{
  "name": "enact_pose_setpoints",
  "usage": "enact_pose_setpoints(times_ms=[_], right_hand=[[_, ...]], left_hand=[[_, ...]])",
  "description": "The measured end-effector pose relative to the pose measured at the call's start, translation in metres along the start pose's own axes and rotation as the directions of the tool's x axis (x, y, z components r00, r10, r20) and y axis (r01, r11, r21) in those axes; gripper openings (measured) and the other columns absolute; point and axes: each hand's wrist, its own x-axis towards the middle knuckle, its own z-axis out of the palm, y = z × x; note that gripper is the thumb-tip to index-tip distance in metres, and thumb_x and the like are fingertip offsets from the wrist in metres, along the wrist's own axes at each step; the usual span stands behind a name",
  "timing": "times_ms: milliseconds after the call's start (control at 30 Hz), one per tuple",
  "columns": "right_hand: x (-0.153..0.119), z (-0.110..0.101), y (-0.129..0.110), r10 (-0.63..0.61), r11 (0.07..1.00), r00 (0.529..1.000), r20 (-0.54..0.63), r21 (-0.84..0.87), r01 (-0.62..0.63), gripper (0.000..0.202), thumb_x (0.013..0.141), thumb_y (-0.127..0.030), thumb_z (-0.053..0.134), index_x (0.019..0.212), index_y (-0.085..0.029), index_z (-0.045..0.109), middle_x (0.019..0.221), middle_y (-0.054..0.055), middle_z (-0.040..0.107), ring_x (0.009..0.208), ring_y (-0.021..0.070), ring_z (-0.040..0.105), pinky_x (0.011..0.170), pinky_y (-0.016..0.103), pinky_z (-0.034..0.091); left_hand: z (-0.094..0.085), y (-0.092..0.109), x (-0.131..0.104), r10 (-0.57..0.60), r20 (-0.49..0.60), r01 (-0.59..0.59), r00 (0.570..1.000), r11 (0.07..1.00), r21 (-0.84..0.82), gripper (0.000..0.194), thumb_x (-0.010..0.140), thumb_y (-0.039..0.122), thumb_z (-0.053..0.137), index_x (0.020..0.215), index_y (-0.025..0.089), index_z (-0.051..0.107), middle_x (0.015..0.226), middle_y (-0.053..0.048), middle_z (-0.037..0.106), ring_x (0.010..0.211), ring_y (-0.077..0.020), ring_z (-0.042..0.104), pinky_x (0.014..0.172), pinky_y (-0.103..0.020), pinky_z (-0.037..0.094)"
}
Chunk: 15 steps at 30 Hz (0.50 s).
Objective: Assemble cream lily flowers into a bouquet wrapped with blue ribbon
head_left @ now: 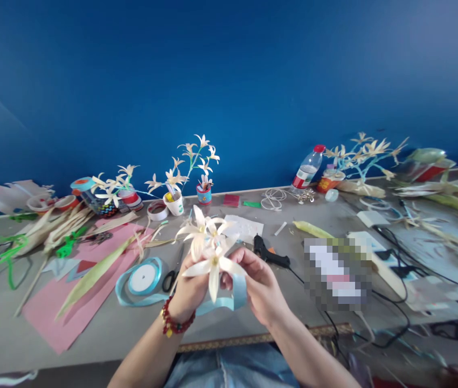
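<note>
My left hand (189,295), with a red bead bracelet at its wrist, is closed round the lower part of a bunch of cream artificial flowers (214,265). The blooms hide most of its fingers and the stems. On the right side of the bunch, my right hand (264,291) pinches a light blue ribbon (240,291) between thumb and fingers. The ribbon loops beneath the flowers and passes behind my left wrist to the spool (140,279) lying on the table. Black-handled scissors (169,281) lie just left of my left hand.
A black glue gun (271,252) with its cord lies right of my hands. Pink paper (57,310) and a husk leaf (95,275) lie left. Along the blue wall stand a white cup (173,205), flower sprays (191,156) and a plastic bottle (307,171). Cables and a power strip (378,258) are right.
</note>
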Motion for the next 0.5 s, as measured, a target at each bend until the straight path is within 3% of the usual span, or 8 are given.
enact_pose_setpoints(times_ms=[100,233,367,500], right_hand=[[-0.002,-0.002,0.004,-0.174,0.975,0.983,-0.062,-0.153,0.163,0.028,0.081,-0.042,0.079,0.083,-0.020,0.062,0.073,0.001,0.065,0.060,0.0138,0.060,0.059,0.025,0.051],[-0.006,-0.004,0.010,-0.425,0.806,0.904,-0.047,-0.474,0.355,0.016,0.092,-0.034,0.067,0.086,-0.020,0.063,0.077,0.002,0.064,0.063,0.0139,0.057,0.056,0.023,0.046],[-0.007,-0.007,0.012,-0.556,0.639,0.828,0.079,-0.596,0.486,0.006,0.095,-0.021,0.056,0.093,-0.022,0.061,0.086,0.006,0.067,0.076,0.0190,0.063,0.066,0.029,0.050],[-0.004,-0.009,0.005,-0.662,0.385,0.705,0.254,-0.691,0.611,0.025,0.089,-0.007,0.052,0.104,-0.024,0.062,0.095,0.008,0.067,0.085,0.0218,0.064,0.076,0.035,0.052]], left_hand=[[0.002,-0.001,-0.004,0.045,-0.087,-0.041,0.995,0.998,0.040,0.024,0.080,0.039,0.078,0.088,0.018,0.072,0.085,-0.006,0.075,0.068,-0.0187,0.067,0.064,-0.031,0.056],[0.007,0.000,-0.010,0.140,-0.139,-0.124,0.980,0.985,0.120,0.014,0.082,0.032,0.076,0.087,0.019,0.073,0.088,-0.006,0.077,0.084,-0.0228,0.070,0.088,-0.036,0.054],[0.013,0.005,-0.014,0.136,-0.150,-0.116,0.979,0.984,0.135,0.014,0.086,0.033,0.073,0.086,0.019,0.072,0.092,-0.007,0.076,0.093,-0.0248,0.070,0.093,-0.037,0.052],[0.011,0.007,-0.015,0.188,-0.150,-0.159,0.971,0.970,0.185,0.016,0.083,0.034,0.075,0.087,0.019,0.071,0.086,-0.007,0.074,0.088,-0.0250,0.070,0.086,-0.036,0.054]])
